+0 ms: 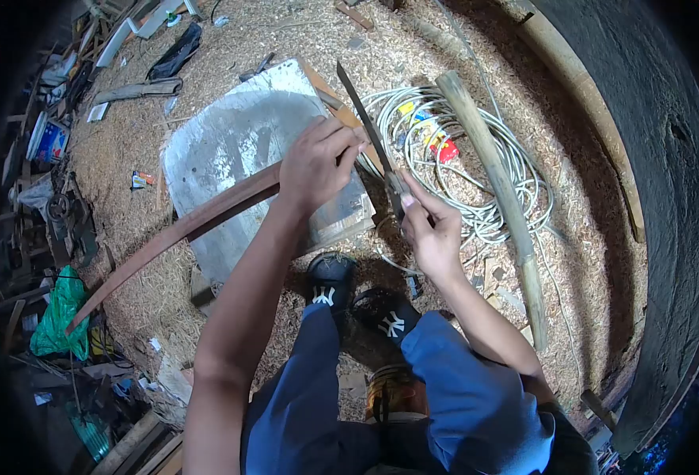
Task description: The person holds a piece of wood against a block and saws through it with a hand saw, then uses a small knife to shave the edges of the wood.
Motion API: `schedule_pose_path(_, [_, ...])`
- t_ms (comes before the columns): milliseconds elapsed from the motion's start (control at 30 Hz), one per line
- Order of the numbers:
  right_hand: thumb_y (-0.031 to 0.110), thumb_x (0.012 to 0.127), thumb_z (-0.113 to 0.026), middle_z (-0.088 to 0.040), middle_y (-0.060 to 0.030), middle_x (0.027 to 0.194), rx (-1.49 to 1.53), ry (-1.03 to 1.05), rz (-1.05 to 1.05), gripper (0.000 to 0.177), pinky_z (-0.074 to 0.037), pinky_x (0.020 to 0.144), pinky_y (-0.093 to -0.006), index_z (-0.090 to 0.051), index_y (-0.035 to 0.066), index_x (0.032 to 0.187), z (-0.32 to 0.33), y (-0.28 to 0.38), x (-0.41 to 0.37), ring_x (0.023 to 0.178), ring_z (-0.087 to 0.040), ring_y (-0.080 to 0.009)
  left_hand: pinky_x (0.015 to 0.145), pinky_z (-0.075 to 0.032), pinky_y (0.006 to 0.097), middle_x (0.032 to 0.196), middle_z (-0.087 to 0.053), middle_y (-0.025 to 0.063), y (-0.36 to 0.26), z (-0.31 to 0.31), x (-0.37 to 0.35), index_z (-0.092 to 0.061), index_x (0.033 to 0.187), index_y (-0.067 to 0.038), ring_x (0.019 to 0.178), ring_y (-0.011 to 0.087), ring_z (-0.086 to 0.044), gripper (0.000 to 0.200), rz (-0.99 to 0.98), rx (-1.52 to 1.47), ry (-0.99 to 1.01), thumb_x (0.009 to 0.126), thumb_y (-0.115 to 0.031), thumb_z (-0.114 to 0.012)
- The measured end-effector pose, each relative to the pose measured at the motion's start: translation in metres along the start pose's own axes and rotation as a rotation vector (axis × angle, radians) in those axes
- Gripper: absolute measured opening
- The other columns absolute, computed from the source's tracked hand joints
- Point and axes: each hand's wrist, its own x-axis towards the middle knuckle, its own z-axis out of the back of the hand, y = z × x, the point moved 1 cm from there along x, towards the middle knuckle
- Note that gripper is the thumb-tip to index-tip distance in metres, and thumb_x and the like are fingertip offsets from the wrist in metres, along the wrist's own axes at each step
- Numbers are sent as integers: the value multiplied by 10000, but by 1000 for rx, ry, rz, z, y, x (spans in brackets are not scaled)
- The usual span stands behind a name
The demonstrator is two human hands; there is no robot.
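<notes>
My left hand (315,165) is closed at the right end of a long, curved reddish-brown wooden strip (199,218), which reaches down to the lower left. The strip crosses over a worn grey-white board (239,134). To the right, my right hand (433,229) is wrapped round the handle of a long, dark-bladed tool (363,111). Its narrow blade points up and to the left, passing just right of my left fingers. What my left fingertips press on is partly hidden behind the hand.
Coiled pale cable (516,186) lies on the wood shavings at the right, under a round wooden pole (492,150). A large dark timber (666,206) curves along the right side. Green plastic (60,321) and a white-blue bucket (49,138) are at the left. My shoes (330,273) are below the board.
</notes>
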Motion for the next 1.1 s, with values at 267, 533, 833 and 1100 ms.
schedule_pose_path(267, [73,1037,-602,-458,101,655,-36,17,-41,398,-308,556,-216,-615,18,1430,32,-4,-59,587,-361,-18,802,-531,404,923,-682,86,-8,-2,-2,-731,870,-51,901,295,-654,72,66,32,-47,853,-102,-780])
schedule_pose_path(533, [68,1031,-617,-449,101,675,1,13,-38,417,-305,561,-216,-599,10,1444,14,4,-17,608,-359,-15,802,-531,413,912,-680,90,1,-1,1,-722,867,-38,910,300,-657,113,40,13,-46,862,-128,-791])
schedule_pose_path(833, [62,1044,-596,-458,103,677,36,50,-106,396,-343,591,-209,-608,9,1436,43,1,-65,620,-373,-20,805,-535,418,926,-683,99,0,-2,-8,-711,869,-41,912,311,-661,121,68,-4,-52,864,-127,-795])
schedule_pose_path(1100, [103,1023,-635,-438,88,692,-33,-8,-2,378,-325,591,-225,-649,27,1392,8,7,-6,643,-354,-40,796,-547,406,925,-692,89,6,-4,-4,-716,885,-57,917,306,-670,107,85,29,-3,855,-121,-796])
